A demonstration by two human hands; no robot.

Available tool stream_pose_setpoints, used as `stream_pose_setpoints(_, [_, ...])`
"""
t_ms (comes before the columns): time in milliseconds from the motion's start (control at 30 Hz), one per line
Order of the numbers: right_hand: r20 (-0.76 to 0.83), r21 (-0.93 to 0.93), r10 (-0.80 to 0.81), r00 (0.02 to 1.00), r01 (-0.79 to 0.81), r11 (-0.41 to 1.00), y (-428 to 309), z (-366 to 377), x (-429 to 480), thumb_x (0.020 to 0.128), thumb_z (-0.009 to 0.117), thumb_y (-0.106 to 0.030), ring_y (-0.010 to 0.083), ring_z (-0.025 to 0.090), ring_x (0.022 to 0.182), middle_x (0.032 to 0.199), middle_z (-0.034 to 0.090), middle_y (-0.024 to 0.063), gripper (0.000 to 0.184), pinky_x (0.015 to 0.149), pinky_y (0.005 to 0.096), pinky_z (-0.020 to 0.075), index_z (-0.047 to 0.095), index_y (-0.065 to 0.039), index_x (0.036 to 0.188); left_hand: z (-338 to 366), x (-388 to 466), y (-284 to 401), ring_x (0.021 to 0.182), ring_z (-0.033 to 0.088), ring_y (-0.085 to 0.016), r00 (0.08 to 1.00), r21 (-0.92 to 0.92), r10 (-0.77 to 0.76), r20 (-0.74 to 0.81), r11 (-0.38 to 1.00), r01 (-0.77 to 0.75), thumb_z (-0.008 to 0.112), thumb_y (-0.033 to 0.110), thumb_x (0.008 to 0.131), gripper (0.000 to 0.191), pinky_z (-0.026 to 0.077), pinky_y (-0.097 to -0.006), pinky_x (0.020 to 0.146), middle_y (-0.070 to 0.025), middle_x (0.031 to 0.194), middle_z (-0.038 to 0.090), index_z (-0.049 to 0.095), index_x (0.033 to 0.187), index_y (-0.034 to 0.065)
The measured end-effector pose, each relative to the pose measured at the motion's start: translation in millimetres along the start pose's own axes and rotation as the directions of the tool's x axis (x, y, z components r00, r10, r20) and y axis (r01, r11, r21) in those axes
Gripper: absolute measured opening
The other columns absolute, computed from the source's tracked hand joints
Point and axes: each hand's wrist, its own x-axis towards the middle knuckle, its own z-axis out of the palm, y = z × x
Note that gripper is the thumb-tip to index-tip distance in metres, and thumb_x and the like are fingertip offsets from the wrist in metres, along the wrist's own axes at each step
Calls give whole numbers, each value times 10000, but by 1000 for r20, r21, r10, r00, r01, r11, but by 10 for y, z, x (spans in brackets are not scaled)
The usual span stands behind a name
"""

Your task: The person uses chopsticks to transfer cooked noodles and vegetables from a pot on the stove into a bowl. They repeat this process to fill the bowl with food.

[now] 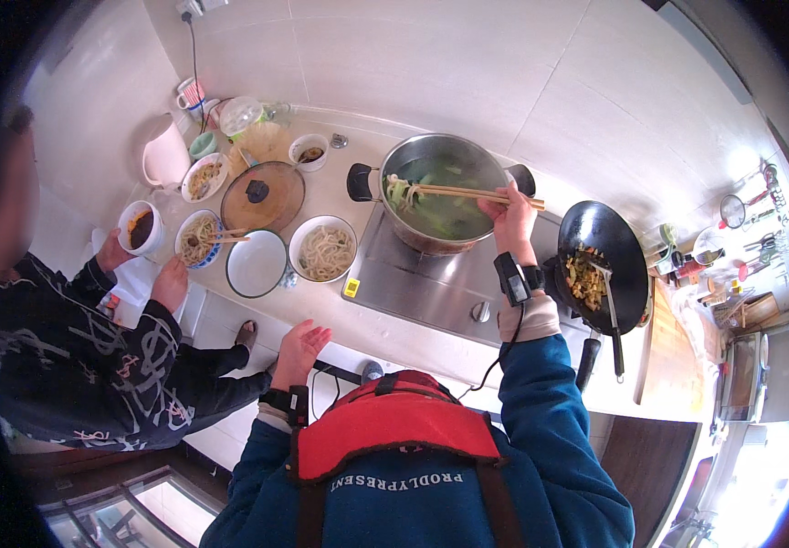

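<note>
My right hand [507, 212] holds a pair of wooden chopsticks [456, 193] across a steel two-handled pot [429, 243] on the stove. Their tips grip noodles and greens [405, 193] at the pot's left side, above greenish broth. My left hand [304, 346], palm up with its fingers apart, holds nothing in front of the counter edge. Beyond it, a white bowl of noodles [328, 253] stands left of the stove, beside an empty dark-rimmed bowl [255, 264]. A black wok [603, 226] with chopped food and a metal spatula [611, 315] sits right of the pot.
A co-worker [79, 363] at the left holds a bowl of dark sauce [141, 228], a hand near a noodle bowl with chopsticks [196, 238]. Behind are a glass lid [278, 198], a small sauce bowl [309, 152] and a pink pitcher [165, 154]. A wooden board [672, 356] lies right.
</note>
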Motion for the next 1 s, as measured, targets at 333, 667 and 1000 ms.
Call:
stream_pose_setpoints(333, [-65, 100, 35, 997, -28, 995, 33, -32, 8, 920, 517, -243, 288, 628, 609, 750, 581, 141, 293, 568, 395, 567, 540, 36, 833, -205, -11, -24, 1031, 547, -310, 999, 25, -33, 8, 999, 33, 472, 57, 902, 346, 473, -378, 938, -234, 1083, 501, 375, 1204, -81])
stream_pose_setpoints(667, [-129, 233, 46, 991, -15, 972, -1, -62, 25, 924, 517, -258, 299, 612, 653, 773, 567, 162, 317, 604, 398, 566, 538, 34, 802, -131, -80, 42, 937, 560, -303, 993, -84, -89, -76, 993, 82, 527, 121, 865, 312, 485, -393, 887, -201, 1020, 513, 421, 1124, -18])
stream_pose_setpoints(1000, [-167, 365, 102, 981, -34, 930, -148, -142, 94, 932, 500, -276, 291, 590, 659, 743, 552, 140, 313, 614, 381, 572, 529, 14, 817, -132, -108, 40, 974, 541, -301, 995, -53, -79, -54, 996, 76, 518, 121, 872, 329, 479, -396, 895, -193, 1032, 500, 409, 1141, -32])
